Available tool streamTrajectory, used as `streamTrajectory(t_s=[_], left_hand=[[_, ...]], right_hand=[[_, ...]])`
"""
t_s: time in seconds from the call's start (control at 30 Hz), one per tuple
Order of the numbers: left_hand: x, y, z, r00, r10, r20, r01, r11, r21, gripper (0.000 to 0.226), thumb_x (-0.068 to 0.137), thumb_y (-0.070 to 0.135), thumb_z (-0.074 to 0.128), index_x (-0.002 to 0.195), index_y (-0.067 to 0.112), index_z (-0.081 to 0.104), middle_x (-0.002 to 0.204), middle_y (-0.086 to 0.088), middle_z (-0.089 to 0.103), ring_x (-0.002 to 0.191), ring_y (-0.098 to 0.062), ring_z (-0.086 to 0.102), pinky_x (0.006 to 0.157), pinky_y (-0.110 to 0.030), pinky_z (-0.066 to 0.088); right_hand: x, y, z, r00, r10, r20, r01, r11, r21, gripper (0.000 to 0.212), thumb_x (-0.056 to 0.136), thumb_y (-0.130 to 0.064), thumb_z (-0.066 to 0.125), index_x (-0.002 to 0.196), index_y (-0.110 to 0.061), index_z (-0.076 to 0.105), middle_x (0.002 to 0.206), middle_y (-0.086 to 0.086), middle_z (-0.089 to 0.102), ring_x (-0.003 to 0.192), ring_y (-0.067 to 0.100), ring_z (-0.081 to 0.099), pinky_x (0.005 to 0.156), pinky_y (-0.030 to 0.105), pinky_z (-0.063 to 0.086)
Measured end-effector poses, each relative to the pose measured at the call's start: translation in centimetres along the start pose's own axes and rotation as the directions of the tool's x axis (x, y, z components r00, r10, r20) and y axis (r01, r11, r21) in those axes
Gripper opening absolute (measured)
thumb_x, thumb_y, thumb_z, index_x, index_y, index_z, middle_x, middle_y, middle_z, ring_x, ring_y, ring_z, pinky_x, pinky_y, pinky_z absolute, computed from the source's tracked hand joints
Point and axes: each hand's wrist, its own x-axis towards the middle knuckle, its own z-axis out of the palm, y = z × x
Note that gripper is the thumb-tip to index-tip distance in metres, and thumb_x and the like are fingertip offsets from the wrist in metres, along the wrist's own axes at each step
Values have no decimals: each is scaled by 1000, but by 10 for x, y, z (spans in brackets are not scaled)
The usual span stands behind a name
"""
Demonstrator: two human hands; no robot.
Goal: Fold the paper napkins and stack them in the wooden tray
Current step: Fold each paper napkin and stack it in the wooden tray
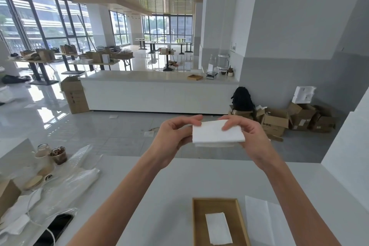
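A white paper napkin (pixel 213 133), folded into a rectangle, is held up in the air above the white counter. My left hand (pixel 173 138) pinches its left edge and my right hand (pixel 249 136) grips its right side, fingers over the top. Below, near the bottom edge of the view, a wooden tray (pixel 196 223) lies on the counter with one folded napkin (pixel 218 228) inside it. A flat, unfolded napkin sheet (pixel 259 223) lies on the counter just right of the tray, partly behind my right forearm.
On the counter's left lie clear plastic wrap (pixel 73 181), a cup of dark food (pixel 59 155), a glass jar (pixel 43 153), a wooden lid (pixel 33 182), a black phone (pixel 57 227) and a cardboard box (pixel 7 195). A white wall (pixel 351 146) rises at the right.
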Motion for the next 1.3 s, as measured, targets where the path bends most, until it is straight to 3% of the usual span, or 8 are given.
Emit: streamTrajectory(t_s=[0.13,0.3,0.43,0.57,0.67,0.83,1.07,1.3], left_hand=[[-1,2,3,998,-67,13,69,985,-158,27,100,4,53,124,5,66,120,-12,72,96,-17,71,80,-22,59],[-7,6,9,954,-277,115,297,922,-248,49,100,43,51,129,6,63,112,-12,71,97,-23,69,91,-36,54],[-8,3,8,970,-205,134,217,973,-84,32,94,21,64,124,11,66,111,-6,72,95,-16,69,86,-26,59],[-6,-5,4,984,-161,80,164,986,-27,23,96,6,62,117,11,69,105,-3,75,91,-14,70,83,-25,60],[-4,-10,2,990,-138,40,139,990,-10,26,97,6,61,121,8,67,108,-5,74,95,-16,69,83,-25,60],[0,-17,3,990,-138,16,137,990,40,25,98,9,60,123,9,66,109,-8,74,97,-20,69,86,-32,57],[2,-33,7,983,-183,32,172,961,216,24,99,20,61,110,0,68,95,-7,76,85,-15,72,76,-26,60],[-9,-109,14,952,-274,-134,288,952,100,16,100,17,59,104,2,61,101,-16,76,90,-22,75,77,-32,63]], right_hand=[[1,4,1,999,-33,-32,32,999,-42,63,85,22,43,60,-26,74,94,-14,74,85,2,66,67,14,47],[3,8,1,993,-111,-49,101,979,-175,75,78,30,35,58,-30,75,94,-19,71,88,-6,62,72,9,44],[3,7,1,996,-63,-55,46,961,-271,67,79,28,34,69,-21,77,100,-8,66,85,-9,59,68,8,40],[-1,10,0,986,166,-21,-162,979,120,33,105,-25,39,120,-25,68,97,-4,72,89,9,65,75,29,51],[-3,15,0,956,295,12,-292,939,182,49,93,-55,43,131,-28,59,105,5,74,86,18,69,72,36,58],[-4,25,2,974,171,-146,-175,984,-20,43,92,-14,67,131,-28,55,102,8,76,89,17,70,71,28,60],[-5,33,-7,976,122,-182,-144,983,-111,47,96,-17,61,140,-31,51,90,11,74,84,14,69,69,27,59],[-52,103,-5,876,446,-185,-430,895,121,67,91,-43,63,150,-38,30,111,2,74,96,19,73,83,34,58]])
